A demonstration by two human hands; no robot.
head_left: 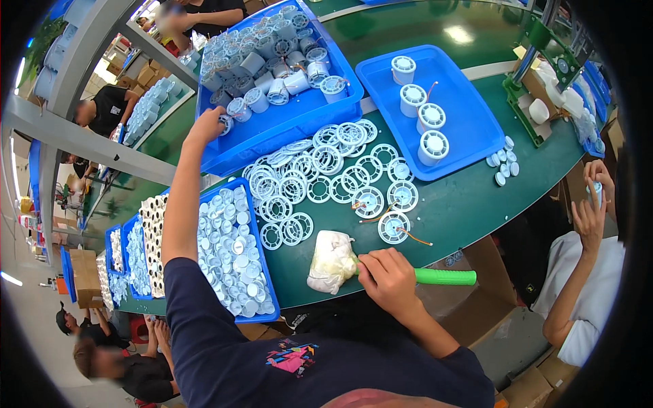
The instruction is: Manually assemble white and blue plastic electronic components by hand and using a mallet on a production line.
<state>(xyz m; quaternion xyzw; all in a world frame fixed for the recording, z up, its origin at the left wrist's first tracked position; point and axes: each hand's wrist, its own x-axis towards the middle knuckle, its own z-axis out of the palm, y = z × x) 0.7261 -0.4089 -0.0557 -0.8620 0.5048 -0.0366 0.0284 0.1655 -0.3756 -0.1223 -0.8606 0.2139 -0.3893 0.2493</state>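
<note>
With my left arm stretched out, my left hand (206, 125) has its fingers on a white cylindrical housing (226, 123) at the near left corner of the blue crate (286, 126). Many similar white cylinders (255, 64) are heaped in that crate, some with wires. My right hand (391, 277) is wrapped around a mallet; its green handle (445, 277) points right and its white-wrapped head (331, 262) rests at the table's near edge. Beyond the mallet lie three round units with wires (394, 226), beside a spread of white slotted rings (292, 187).
A blue tray (476, 129) holds several upright cylinders. Another blue tray (269, 317) is full of small white cups. Small caps (503, 162) lie near a green press (530, 102). A metal post (81, 61) rises at left. A co-worker's hands (590, 204) are at right.
</note>
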